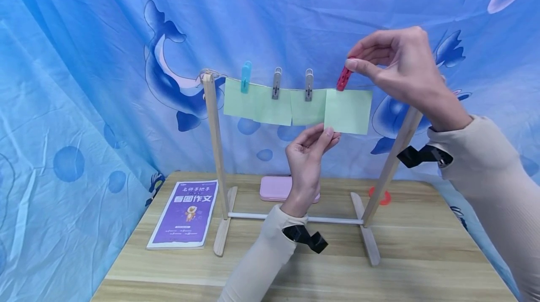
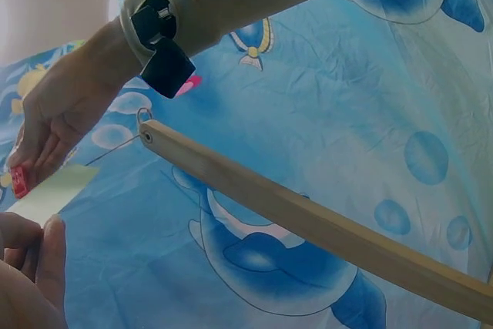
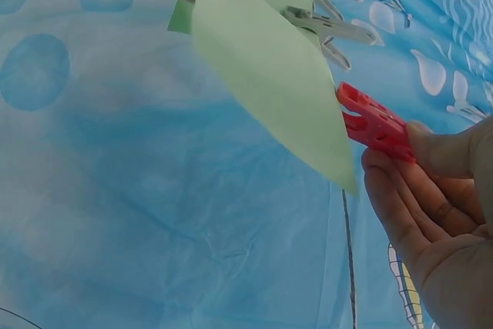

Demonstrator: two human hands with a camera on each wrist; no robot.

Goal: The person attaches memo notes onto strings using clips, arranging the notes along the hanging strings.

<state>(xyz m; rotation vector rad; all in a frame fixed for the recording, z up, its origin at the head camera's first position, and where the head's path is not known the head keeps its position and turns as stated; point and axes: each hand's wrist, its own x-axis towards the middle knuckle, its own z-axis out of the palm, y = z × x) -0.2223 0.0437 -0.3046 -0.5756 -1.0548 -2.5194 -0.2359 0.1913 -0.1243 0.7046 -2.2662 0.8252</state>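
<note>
My left hand pinches the lower left corner of a square green paper sheet on the right of the string. Above it, my right hand pinches a red clothespin by its handle end. In the right wrist view the red clothespin has its jaws at the sheet's top edge; whether they clamp it, I cannot tell. More green sheets hang to the left, overlapping, under a blue clothespin, a grey clothespin and another grey clothespin.
The string runs between a left wooden post and a right wooden post, joined low by a white rod. On the table lie a purple book, a pink case and a red ring. A blue curtain hangs behind.
</note>
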